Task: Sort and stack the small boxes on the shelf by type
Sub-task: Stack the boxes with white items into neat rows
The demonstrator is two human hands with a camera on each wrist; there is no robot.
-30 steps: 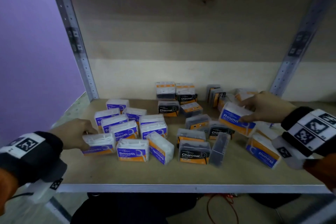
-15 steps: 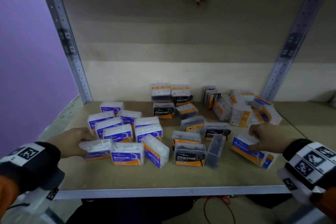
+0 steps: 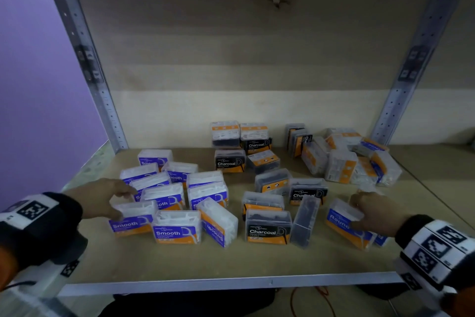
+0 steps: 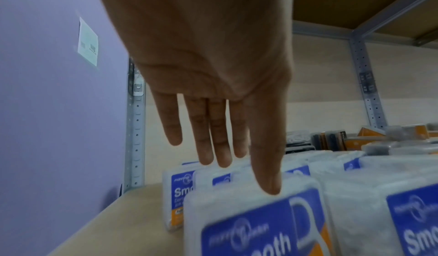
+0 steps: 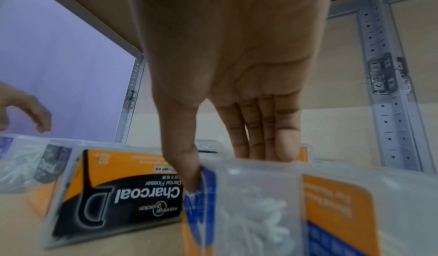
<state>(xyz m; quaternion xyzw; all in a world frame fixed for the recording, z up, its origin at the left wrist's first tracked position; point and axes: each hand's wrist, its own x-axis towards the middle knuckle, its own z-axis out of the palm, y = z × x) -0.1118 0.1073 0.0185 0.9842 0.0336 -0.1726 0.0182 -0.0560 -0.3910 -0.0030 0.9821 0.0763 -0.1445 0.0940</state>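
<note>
Sorting is partly done, stacking barely begun. Blue Smooth boxes (image 3: 164,195) are gathered at 9 o'clock on the shelf (image 3: 231,265), Charcoal boxes (image 3: 267,229) mid-shelf, and a jumbled white-and-orange heap (image 3: 341,162) lies at 2 o'clock. The left hand (image 3: 102,198) has straight fingers (image 4: 267,166) resting on a Smooth box (image 3: 132,219). The right hand (image 3: 372,211) pinches a Round box (image 3: 344,224) at 4 o'clock, thumb against fingers.

- My right hand (image 5: 227,69) grips a clear box (image 5: 258,203) of white flossers, thumb on its blue face, fingers (image 5: 284,140) behind.
- Charcoal box (image 5: 113,194) lies just left of it, label upside down.
- Left hand (image 5: 26,110) at far left edge.
</note>
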